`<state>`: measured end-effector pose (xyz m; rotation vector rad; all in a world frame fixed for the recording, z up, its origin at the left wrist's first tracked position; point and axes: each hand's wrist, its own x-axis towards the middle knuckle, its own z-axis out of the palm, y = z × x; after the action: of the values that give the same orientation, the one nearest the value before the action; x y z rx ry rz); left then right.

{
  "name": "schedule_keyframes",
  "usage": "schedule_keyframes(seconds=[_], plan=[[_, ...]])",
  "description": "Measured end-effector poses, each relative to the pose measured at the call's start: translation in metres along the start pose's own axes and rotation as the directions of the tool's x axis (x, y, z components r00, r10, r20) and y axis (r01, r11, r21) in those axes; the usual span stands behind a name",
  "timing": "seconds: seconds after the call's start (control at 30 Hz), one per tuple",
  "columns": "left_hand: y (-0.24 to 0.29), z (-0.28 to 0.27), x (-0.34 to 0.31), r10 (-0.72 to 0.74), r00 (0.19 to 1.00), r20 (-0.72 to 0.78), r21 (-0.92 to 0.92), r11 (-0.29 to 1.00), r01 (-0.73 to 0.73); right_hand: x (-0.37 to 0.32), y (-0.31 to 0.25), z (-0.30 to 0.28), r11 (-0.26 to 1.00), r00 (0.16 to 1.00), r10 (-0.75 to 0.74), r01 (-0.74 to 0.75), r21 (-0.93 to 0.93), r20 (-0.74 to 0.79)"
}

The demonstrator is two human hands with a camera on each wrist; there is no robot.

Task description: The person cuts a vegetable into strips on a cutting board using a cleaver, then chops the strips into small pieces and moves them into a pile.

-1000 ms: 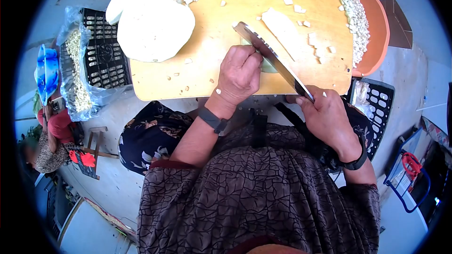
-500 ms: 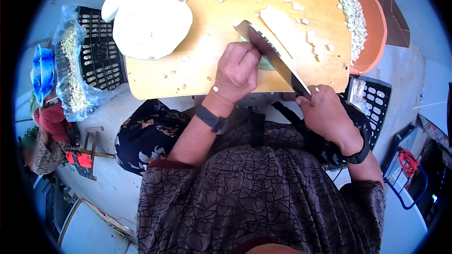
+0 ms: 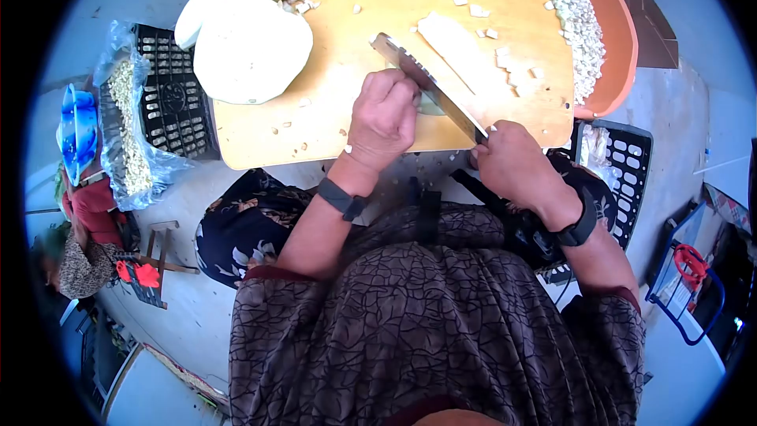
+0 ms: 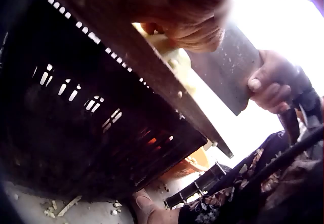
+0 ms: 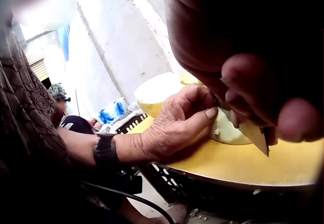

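My left hand (image 3: pixel 382 118) presses curled fingers on a pale green vegetable piece (image 3: pixel 430 105) near the board's front edge; that piece (image 5: pixel 230 128) lies flat side down in the right wrist view. My right hand (image 3: pixel 516 162) grips the handle of a broad knife (image 3: pixel 434 87), whose blade slants up and left, beside the left fingers. In the left wrist view the blade (image 4: pixel 225 67) stands close to the left hand (image 4: pixel 177 11). A long pale slice (image 3: pixel 457 47) and scattered cubes (image 3: pixel 503 59) lie on the yellow board (image 3: pixel 347 130). Fingers hide part of the piece.
Large peeled pale chunks (image 3: pixel 251 47) fill the board's left side. An orange basin (image 3: pixel 623 47) with diced bits stands at the right. Black crates (image 3: pixel 169 95) stand beside and under the board. Another person (image 3: pixel 87 252) sits at far left near a blue bowl (image 3: pixel 77 134).
The board has shifted a little left in the head view. My right hand and the knife handle have moved left and up, nearer the board. My left hand keeps its hold on the piece.
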<state>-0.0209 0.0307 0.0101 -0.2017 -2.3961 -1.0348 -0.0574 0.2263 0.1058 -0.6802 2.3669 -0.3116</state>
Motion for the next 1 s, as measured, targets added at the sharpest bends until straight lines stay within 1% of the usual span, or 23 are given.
schedule_keyframes(seconds=[0.1, 0.2, 0.3, 0.4, 0.5, 0.6, 0.67, 0.73, 0.8, 0.9, 1.0], plan=[[0.006, -0.009, -0.001, -0.006, 0.997, 0.079, 0.036, 0.999, 0.003, -0.003, -0.001, 0.001, 0.999, 0.996, 0.010, -0.006, 0.039, -0.085], [-0.007, -0.005, -0.006, 0.056, 0.997, 0.052, 0.030, 0.998, -0.058, -0.003, -0.004, -0.004, 0.995, 0.997, 0.064, -0.061, 0.083, -0.032], [-0.010, -0.001, -0.010, 0.073, 0.997, 0.027, 0.044, 0.996, -0.074, -0.009, -0.004, -0.008, 0.999, 0.997, -0.037, 0.038, 0.009, -0.072], [-0.010, -0.001, -0.010, 0.073, 0.997, 0.028, 0.027, 0.997, -0.074, -0.015, 0.001, -0.014, 0.996, 0.998, -0.058, 0.058, -0.067, -0.003], [-0.010, -0.002, -0.009, 0.101, 0.995, 0.025, 0.028, 0.994, -0.101, -0.015, -0.005, -0.016, 0.993, 0.997, 0.078, -0.077, 0.091, -0.003], [-0.005, -0.005, -0.007, 0.069, 0.997, 0.030, -0.003, 0.998, -0.069, 0.000, -0.002, -0.012, 0.997, 0.995, 0.049, -0.054, 0.056, 0.085], [-0.005, -0.004, -0.008, 0.073, 0.997, 0.032, -0.004, 0.997, -0.073, 0.022, 0.005, 0.004, 0.998, 0.986, 0.043, -0.048, 0.028, 0.161], [-0.006, -0.005, -0.008, 0.077, 0.997, 0.028, -0.007, 0.997, -0.077, 0.031, -0.006, 0.004, 0.994, 0.985, 0.085, -0.095, 0.060, 0.152], [-0.006, -0.005, -0.009, 0.076, 0.997, 0.019, -0.013, 0.997, -0.076, 0.033, -0.021, -0.005, 0.970, 0.981, 0.180, -0.189, 0.155, 0.069], [-0.006, -0.004, -0.009, 0.062, 0.998, 0.011, 0.015, 0.998, -0.062, 0.031, -0.021, 0.009, 0.988, 0.991, 0.128, -0.124, 0.091, -0.034], [-0.006, -0.003, -0.010, 0.059, 0.998, -0.002, 0.025, 0.998, -0.059, 0.027, -0.026, 0.009, 0.988, 0.990, 0.136, -0.133, 0.073, -0.029]])
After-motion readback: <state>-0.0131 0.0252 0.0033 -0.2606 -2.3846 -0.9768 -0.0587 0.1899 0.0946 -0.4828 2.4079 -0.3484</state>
